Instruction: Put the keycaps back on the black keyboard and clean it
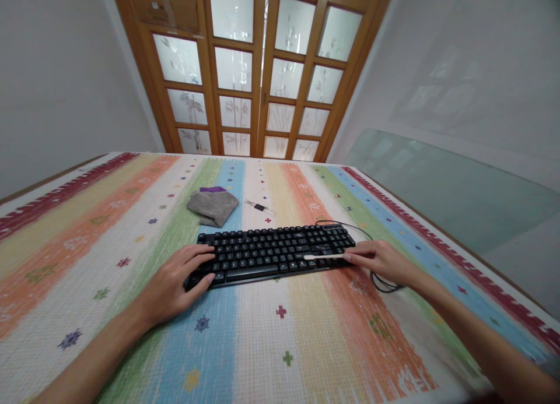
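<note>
A black keyboard [262,251] lies on the striped cloth in front of me. My left hand [181,278] grips its left end, fingers over the keys and thumb at the front edge. Between the fingertips of my right hand [371,259] is a thin white cotton swab [326,256]. Its thicker tip points left, over the keys near the arrow-key area. Whether that tip touches the keys I cannot tell.
A grey cloth [213,207] with a purple piece [213,189] behind it lies beyond the keyboard. Beside it is a small black item [259,207] with clear ends. The keyboard's cable [380,284] loops near my right hand. Wood-framed glass doors [236,101] stand past the table [280,334].
</note>
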Tool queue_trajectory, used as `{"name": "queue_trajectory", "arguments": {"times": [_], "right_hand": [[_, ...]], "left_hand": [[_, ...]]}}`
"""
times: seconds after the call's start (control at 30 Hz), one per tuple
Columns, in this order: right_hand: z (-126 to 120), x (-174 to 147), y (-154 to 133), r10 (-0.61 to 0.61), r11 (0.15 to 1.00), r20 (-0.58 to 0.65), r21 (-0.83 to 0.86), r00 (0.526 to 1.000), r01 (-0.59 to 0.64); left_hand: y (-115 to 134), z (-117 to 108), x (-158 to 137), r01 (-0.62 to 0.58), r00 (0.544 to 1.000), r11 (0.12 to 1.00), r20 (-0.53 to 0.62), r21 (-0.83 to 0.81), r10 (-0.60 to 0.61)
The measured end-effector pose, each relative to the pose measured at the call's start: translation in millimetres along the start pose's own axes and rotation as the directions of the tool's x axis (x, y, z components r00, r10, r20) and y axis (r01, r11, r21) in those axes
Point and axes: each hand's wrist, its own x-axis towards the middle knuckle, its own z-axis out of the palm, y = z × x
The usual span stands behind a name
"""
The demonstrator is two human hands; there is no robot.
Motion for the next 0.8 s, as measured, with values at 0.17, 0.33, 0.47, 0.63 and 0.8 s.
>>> {"name": "queue_trajectory", "arguments": {"times": [0.17,0.33,0.47,0.63,0.8], "right_hand": [[-11.6,-6.1,14.3,0.065,0.998,0.026,0.020,0.998,-0.065],[-16.5,-11.1,20.9,0.133,0.990,0.029,0.045,0.991,-0.134],[-18.4,-13.6,25.7,0.184,0.978,-0.002,0.099,0.983,-0.183],[-21.3,-14.8,34.3,0.179,0.978,-0.002,0.106,0.984,-0.177],[-24.1,-17.3,45.8,0.217,0.975,-0.049,0.061,0.975,-0.214]], "left_hand": [[0.8,-0.3,0.4,-0.023,1.000,1.000,-0.010,0.017,0.023],[0.7,-0.1,0.1,-0.010,1.000,1.000,-0.006,0.009,0.010],[0.1,0.6,0.2,-0.017,1.000,1.000,-0.014,0.013,0.018],[1.2,-0.5,1.0,-0.010,1.000,1.000,-0.011,0.005,0.010],[1.3,-0.6,1.0,0.009,1.000,1.000,-0.001,-0.003,-0.009]]}}
